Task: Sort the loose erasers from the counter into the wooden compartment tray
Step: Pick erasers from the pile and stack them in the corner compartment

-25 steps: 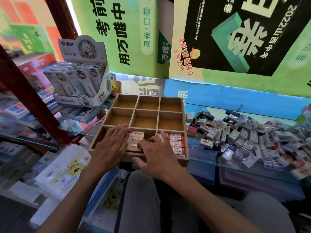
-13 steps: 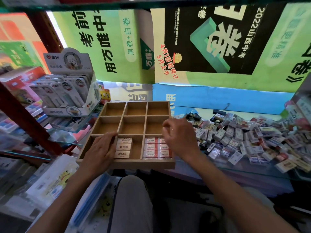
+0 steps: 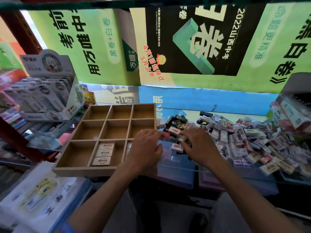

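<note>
Both hands reach the near-left edge of the eraser pile [image 3: 235, 140] just right of the tray [image 3: 107, 170], the left hand [image 3: 144, 148] seemingly pinching a pink eraser [image 3: 165, 135], the right hand [image 3: 198, 147] nearer the heap, its grip unclear

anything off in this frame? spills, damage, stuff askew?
No damage shows. The loose erasers lie in a jumbled heap on the glass counter, as expected. The wooden tray sticks out past the counter's front edge, partly unsupported. Three tan erasers sit neatly in its near middle compartment.
</note>
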`<action>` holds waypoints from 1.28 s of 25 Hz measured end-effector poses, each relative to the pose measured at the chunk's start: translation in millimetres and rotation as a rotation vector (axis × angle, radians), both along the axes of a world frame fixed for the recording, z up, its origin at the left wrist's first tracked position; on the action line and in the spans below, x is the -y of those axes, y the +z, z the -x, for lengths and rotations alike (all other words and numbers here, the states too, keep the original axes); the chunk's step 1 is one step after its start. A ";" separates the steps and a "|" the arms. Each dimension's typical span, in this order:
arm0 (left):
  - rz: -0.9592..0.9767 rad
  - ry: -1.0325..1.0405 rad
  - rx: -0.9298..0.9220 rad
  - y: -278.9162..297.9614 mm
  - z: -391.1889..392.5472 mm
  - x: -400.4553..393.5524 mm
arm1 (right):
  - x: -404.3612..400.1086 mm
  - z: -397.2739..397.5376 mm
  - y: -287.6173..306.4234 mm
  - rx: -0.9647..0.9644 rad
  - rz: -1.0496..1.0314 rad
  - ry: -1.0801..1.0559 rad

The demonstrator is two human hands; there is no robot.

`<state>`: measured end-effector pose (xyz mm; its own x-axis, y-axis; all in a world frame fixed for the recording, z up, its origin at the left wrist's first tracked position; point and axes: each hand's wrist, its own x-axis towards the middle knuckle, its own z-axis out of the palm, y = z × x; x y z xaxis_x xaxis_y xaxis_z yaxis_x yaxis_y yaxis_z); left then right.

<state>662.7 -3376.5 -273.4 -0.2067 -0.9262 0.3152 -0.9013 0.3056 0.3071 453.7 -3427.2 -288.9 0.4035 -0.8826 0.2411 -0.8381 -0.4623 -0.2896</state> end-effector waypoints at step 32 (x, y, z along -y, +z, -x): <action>-0.217 -0.119 0.165 4.1 36.8 53.0 | 39.7 23.5 11.5 0.034 -0.106 -0.145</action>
<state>625.9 -3429.5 -269.3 -0.3496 -0.9346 0.0655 -0.9063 0.3551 0.2294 430.2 -3466.9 -277.4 0.2634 -0.9522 0.1548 -0.8825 -0.3027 -0.3599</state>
